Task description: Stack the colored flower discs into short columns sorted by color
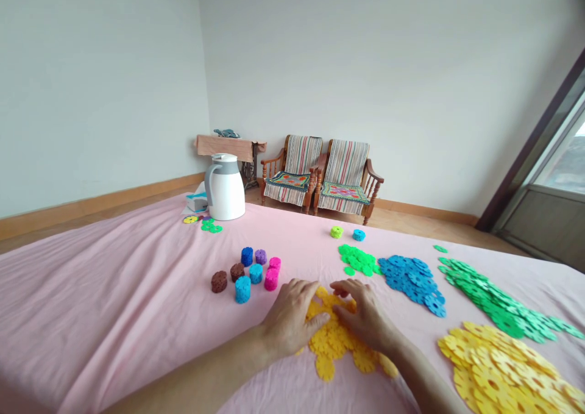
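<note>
A loose pile of orange-yellow snowflake discs (336,341) lies on the pink cloth in front of me. At the pile's left edge rests my left hand (291,316), its thumb apart from the curved fingers and touching the discs. From the other side my right hand (365,313) reaches over the pile, fingers bent and spread from the thumb. Neither hand visibly grips a disc, though some fingertips are partly hidden. Left of the pile stand short stacks of discs: a pink stack (271,279), a light blue stack (242,289) and a brown stack (219,281), among several others.
To the right spread piles of green discs (503,304), blue discs (414,280), bright green discs (359,260) and yellow discs (507,371). A white jug (227,191) with a grey handle stands at the back left of the pink cloth (150,298). Two wooden armchairs (345,170) are beyond.
</note>
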The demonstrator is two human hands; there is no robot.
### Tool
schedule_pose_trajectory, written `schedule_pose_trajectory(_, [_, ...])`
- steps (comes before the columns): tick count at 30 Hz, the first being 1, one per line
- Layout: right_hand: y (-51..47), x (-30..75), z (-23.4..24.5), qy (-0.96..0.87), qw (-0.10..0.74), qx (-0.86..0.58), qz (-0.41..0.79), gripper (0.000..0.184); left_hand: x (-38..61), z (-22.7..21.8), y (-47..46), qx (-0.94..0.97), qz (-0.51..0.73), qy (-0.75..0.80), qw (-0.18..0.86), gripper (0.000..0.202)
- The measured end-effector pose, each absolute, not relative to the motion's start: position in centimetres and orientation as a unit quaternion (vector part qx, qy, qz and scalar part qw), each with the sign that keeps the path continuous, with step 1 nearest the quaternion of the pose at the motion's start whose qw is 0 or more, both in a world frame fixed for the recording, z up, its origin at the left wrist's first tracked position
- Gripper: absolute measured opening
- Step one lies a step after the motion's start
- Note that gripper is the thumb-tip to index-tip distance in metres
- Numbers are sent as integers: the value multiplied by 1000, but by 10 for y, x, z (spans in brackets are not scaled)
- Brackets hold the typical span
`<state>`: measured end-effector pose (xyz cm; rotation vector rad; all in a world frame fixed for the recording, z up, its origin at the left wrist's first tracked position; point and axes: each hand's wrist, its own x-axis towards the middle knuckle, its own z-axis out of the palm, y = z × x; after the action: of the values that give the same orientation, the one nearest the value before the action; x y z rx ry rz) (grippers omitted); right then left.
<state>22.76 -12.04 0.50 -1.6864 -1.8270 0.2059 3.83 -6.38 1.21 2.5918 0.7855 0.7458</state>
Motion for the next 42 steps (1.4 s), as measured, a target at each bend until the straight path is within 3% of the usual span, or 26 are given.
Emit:
schedule_pose_trajectory(3, [-114,228,3,-674,365,-639,57,28,39,15,-63,898,317,263,153,21])
schedule_pose_trajectory(7, [-94,226,-1,-628,429,-646,69,27,38,15,-68,940,300,117,116,20])
schedule_pose_trajectory(13, [-56,208,-5,-663,389,-636,71,28,37,12,-74,981,188,2,44,19])
schedule_pose_trajectory(20, [-32,197,-17,-665,388,-635,61,33,26,6,-50,976,175,96,83,20])
schedule_pose_trajectory(23, [-38,205,-13,-655,389,-643,80,27,17,4,-47,972,178,117,101,22])
schedule_pose_trajectory(28, [-59,219,8,-662,304,-669,147,8,-2,6,-52,965,196,140,103,21])
schedule_pose_trajectory(33, [-68,218,15,-686,237,-672,151,17,-10,2,-50,953,217,159,138,22])
schedule_pose_trajectory(38, [-65,219,12,-661,265,-673,202,12,-6,-5,-49,952,216,167,140,22])
schedule_pose_trajectory(42, [-54,218,11,-605,336,-689,216,5,-4,-6,-49,949,215,177,151,22])
